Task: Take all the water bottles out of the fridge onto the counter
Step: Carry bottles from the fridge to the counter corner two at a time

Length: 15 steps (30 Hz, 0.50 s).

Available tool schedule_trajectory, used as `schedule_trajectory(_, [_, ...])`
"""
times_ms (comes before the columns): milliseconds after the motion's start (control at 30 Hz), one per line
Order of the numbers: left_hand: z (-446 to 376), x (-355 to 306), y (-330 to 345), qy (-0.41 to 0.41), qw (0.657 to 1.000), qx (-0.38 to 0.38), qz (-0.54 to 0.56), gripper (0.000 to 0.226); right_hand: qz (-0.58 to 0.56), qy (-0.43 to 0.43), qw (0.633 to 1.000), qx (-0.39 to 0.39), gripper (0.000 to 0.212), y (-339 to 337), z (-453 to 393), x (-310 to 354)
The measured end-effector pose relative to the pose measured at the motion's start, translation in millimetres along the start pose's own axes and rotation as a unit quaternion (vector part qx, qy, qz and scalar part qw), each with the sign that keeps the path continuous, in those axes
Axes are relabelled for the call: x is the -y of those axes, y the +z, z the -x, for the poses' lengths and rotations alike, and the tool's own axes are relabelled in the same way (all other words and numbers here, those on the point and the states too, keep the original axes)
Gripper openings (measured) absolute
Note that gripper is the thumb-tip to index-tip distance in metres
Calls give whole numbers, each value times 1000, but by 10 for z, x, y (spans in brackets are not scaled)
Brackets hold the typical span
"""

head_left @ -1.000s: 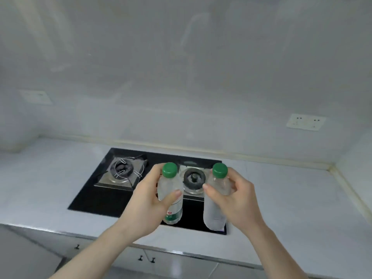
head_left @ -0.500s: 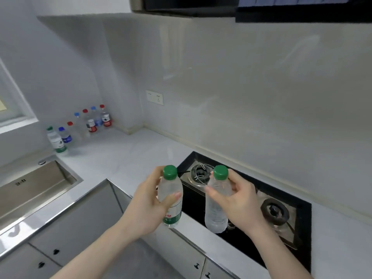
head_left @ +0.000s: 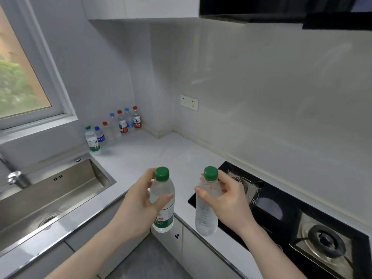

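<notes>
Two bottles in transit, both off the desk [head_left: 161,158].

Left hand [head_left: 138,206] wraps the labelled bottle [head_left: 162,206]: thumb across the front, fingers curled behind. Right hand [head_left: 231,202] pinches the bare bottle [head_left: 206,206] high up, thumb on the shoulder, fingers near the green cap. Both bottles upright, a little apart, hanging over the desk edge between sink [head_left: 50,198] at 9 o'clock and stove [head_left: 281,214] at 3 o'clock.

Row of bottles [head_left: 114,127] already stands at 11 o'clock, in the corner under the window. Seven visible: green, blue and red caps. Fridge not in view.

Risks, as judged:
- Right hold is high and light; the bare bottle could slip through it, cold or wet plastic being the likely cause. It would drop onto the stove glass or the floor.
- Set down too close to the row, a bottle could knock its neighbours over in a chain.
- Placed near the sink rim, one could tip into the basin.

Writing: left bottle carries a green-and-white label with Chinese characters, the last two look like 净水; brand line too blurred to read. Right bottle shows no label. Labels in the row are red, blue and green; text too small to read.
</notes>
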<state>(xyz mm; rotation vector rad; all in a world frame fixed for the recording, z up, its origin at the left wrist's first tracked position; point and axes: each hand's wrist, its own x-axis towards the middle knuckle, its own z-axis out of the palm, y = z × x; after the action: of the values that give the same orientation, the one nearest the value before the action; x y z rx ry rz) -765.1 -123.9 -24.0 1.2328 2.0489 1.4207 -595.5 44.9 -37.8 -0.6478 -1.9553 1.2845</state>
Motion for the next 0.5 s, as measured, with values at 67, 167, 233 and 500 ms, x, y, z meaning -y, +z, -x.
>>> schedule_trajectory(67, [-100,81,-119,-9,1000,-13,5,38,-1,-4,1000,8,34,144,-167,-13])
schedule_trajectory(167, [-285,219,-266,-18,999,-30,7,37,-5,-14,1000,27,38,340,-447,-52])
schedule_trajectory(233, [-429,302,-337,-22,999,-40,15,34,-9,-21,999,38,42,457,-641,-106])
schedule_trajectory(500, [-1249,699,-581,-53,993,-104,-33,27,-27,-20,995,97,33,868,-1658,-401])
